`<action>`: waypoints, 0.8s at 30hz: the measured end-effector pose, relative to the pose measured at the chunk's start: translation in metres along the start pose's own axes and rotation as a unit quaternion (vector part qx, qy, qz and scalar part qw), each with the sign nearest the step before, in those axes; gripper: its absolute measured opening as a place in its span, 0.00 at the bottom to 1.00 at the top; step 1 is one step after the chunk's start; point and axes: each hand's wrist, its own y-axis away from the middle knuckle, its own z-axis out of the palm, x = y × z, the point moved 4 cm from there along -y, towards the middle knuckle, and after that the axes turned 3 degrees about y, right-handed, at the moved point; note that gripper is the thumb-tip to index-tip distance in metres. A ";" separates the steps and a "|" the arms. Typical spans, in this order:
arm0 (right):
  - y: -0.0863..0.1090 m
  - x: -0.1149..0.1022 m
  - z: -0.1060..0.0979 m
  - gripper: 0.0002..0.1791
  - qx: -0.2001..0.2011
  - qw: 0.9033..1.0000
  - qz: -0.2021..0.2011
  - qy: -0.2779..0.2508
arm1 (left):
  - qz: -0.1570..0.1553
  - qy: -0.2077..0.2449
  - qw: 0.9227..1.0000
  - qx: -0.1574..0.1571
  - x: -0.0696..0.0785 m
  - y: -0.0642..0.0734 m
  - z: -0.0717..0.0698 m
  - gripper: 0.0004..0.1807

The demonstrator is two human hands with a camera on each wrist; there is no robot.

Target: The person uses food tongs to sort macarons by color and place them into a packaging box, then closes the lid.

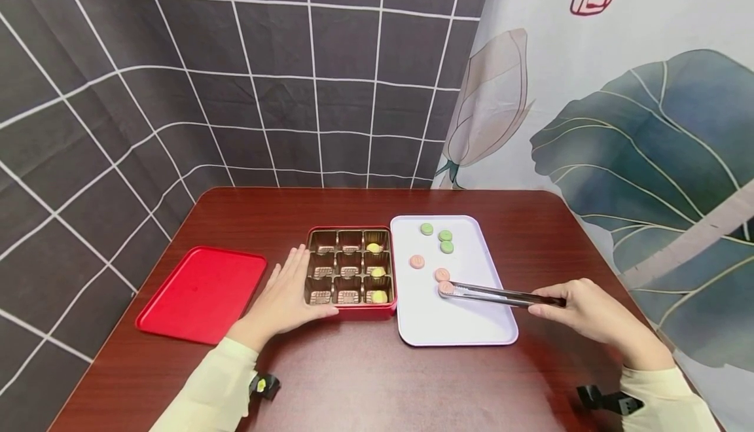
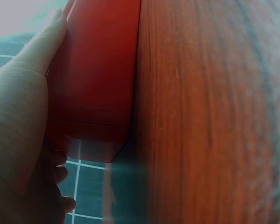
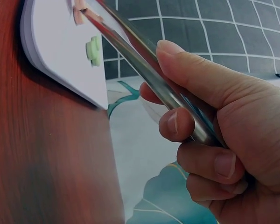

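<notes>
My left hand [image 1: 283, 294] steadies a red box [image 1: 353, 313] at its front left corner, fingers straight along the left side and thumb along the front. Inside is a gold divided insert [image 1: 349, 273]; each compartment of its right column holds a round yellow piece [image 1: 377, 273]. My right hand [image 1: 580, 307] grips metal tongs [image 1: 495, 293]. Their tips are around a small round pink piece [image 1: 446, 287] on the white tray [image 1: 459, 327], beside another pink piece [image 1: 442, 275]. A third pink piece [image 1: 417, 262] lies farther left. Whether the tongs squeeze the piece is too small to tell.
Three round green pieces [image 1: 446, 236] lie toward the back of the white tray, which stands against the box's right side. A red lid or tray [image 1: 203, 294] lies to the left on the brown table [image 1: 365, 379]. Hanging cloths [image 1: 347, 105] rise behind the table.
</notes>
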 end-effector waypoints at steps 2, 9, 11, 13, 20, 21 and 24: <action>-0.001 -0.001 -0.002 0.12 0.005 1.000 -0.001 0.001 | 0.000 0.000 1.000 0.000 0.000 0.000 0.000 0.73; -0.006 -0.005 -0.006 0.16 0.008 1.000 -0.009 -0.003 | -0.004 0.000 1.000 -0.002 -0.001 0.001 0.001 0.73; -0.008 -0.006 -0.007 0.17 0.004 1.000 -0.003 -0.007 | -0.005 -0.001 1.000 -0.004 -0.002 0.001 0.002 0.73; -0.010 -0.007 -0.008 0.18 0.000 1.000 0.007 -0.012 | -0.007 -0.003 1.000 -0.005 -0.003 0.001 0.002 0.73; -0.017 -0.013 -0.010 0.18 0.006 1.000 -0.012 -0.010 | -0.008 0.001 1.000 -0.006 -0.001 0.001 0.002 0.72; -0.018 -0.014 -0.010 0.18 0.009 1.000 -0.016 -0.011 | -0.008 0.002 1.000 -0.006 -0.001 0.001 0.001 0.72; -0.023 -0.017 -0.011 0.18 0.017 0.999 -0.027 -0.011 | -0.009 0.002 1.000 -0.007 -0.001 0.001 0.001 0.72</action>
